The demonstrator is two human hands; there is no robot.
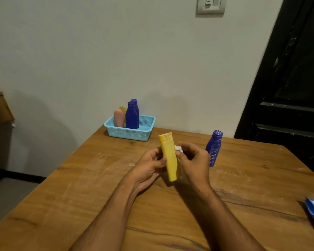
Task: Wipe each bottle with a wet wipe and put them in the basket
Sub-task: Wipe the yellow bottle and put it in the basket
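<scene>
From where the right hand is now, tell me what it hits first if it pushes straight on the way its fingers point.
The yellow bottle. The right hand pinches a white wipe against its side, fingers pointing left, so the wipe and bottle come first, then probably the left hand gripping the far side.

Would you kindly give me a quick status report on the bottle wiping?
Left hand grips yellow bottle; right hand pinches wipe against it. Four bottles in basket. Blue bottle waits on table. Nothing in the way.
</scene>
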